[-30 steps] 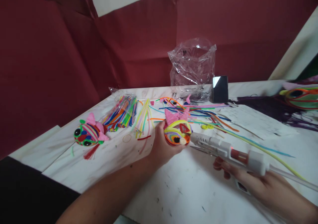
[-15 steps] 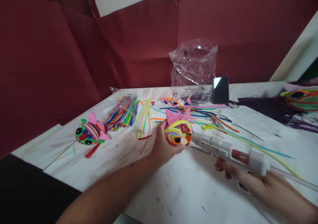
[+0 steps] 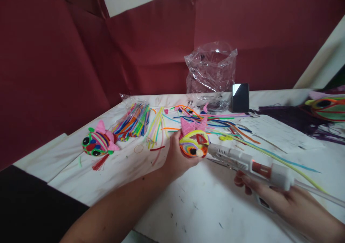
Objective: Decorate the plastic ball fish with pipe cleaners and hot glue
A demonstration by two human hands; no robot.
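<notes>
My left hand (image 3: pixel 176 157) is closed round a small ball-shaped pipe-cleaner figure (image 3: pixel 193 142) with pink ears, a red triangle and a white dot. It holds the figure just above the white table (image 3: pixel 210 207). In my right hand (image 3: pixel 272 196) is a white hot glue gun (image 3: pixel 250 166) with a red window and a clear glue stick out the back. The gun's nozzle touches the right side of the figure. A second finished figure (image 3: pixel 96 144), striped with black eyes and a red tassel, lies on the table at the left.
A bundle of coloured pipe cleaners (image 3: pixel 132 122) in a clear wrapper lies behind the figures, with loose ones (image 3: pixel 223 126) spread across the middle. A crumpled clear plastic bag (image 3: pixel 211 70) and a small black box (image 3: pixel 240 97) stand at the back. Dark purple strands (image 3: pixel 291 115) lie far right.
Almost nothing has moved. Both hands, the figure and the glue gun keep their places, with only a slight drift of the view.
</notes>
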